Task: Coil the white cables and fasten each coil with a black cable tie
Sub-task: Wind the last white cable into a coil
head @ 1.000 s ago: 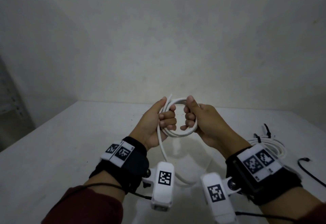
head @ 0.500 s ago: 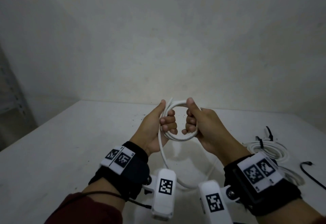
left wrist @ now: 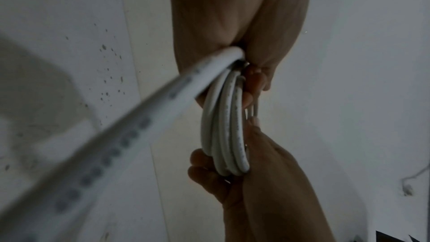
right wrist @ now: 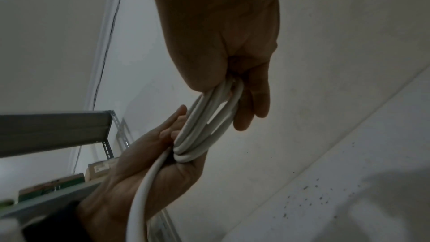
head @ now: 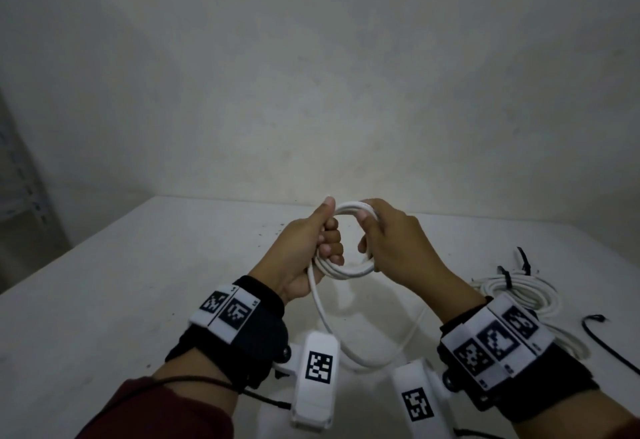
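Bare grey wall rises behind a pale table (head: 104, 300), and above that table both hands hold one small coil (head: 349, 267) of white cable in the air. Left hand (head: 304, 251) is curled round the coil's left side, thumb up along the top and fingers wrapped through the ring; right hand (head: 391, 241) is curled round the right side, fingers hooked through from the far face, so the ring stands nearly upright between the two fists and faces the person. From the left fist a loose tail (head: 332, 331) drops down, sweeps toward the wearer and bends right under the right wrist (its far end is hidden there). That tail is what the next wrap turns on: it leaves the coil on the left-hand side, low, so I judge the right hand the freer one to gather it and lay it over the ring while the left pins the turns. A tied coil (head: 519, 295) lies on the table to the right, well apart, with a spare black tie (head: 609, 348) just beyond it.
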